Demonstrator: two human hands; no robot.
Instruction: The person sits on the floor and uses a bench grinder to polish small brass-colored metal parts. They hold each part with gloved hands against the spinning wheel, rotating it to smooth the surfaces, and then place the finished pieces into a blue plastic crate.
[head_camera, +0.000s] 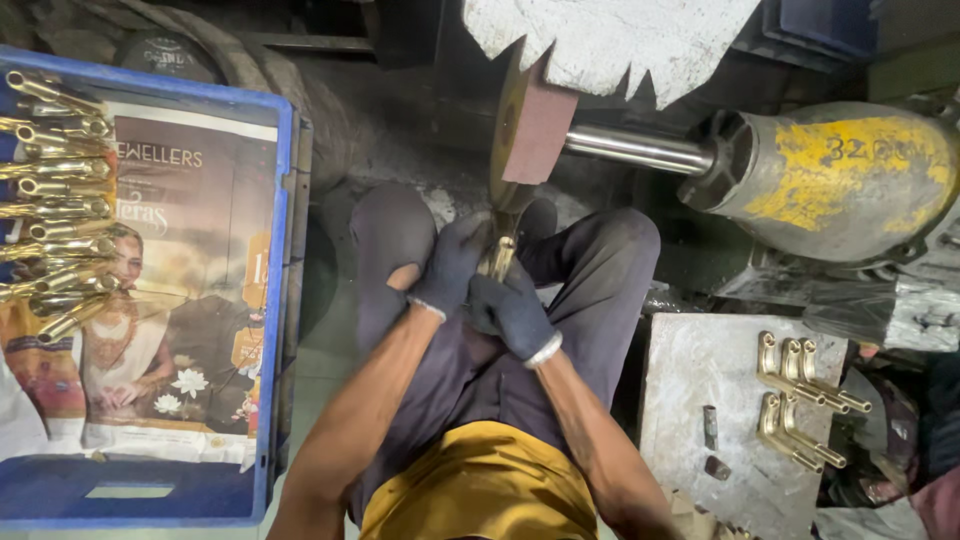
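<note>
Between gloved hands, gleaming brass fitting (497, 258)

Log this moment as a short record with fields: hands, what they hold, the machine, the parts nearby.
left hand: gloved left hand, gripping the brass part
right hand: gloved right hand, gripping the same brass part from below
contact: the part's upper end meets the buffing wheel
machine: wheel sits on a steel shaft running into a yellow-stained motor housing
left side: blue crate lined with newspaper, a row of brass parts along its left edge
right side: five brass parts lying on a grey slab
</note>
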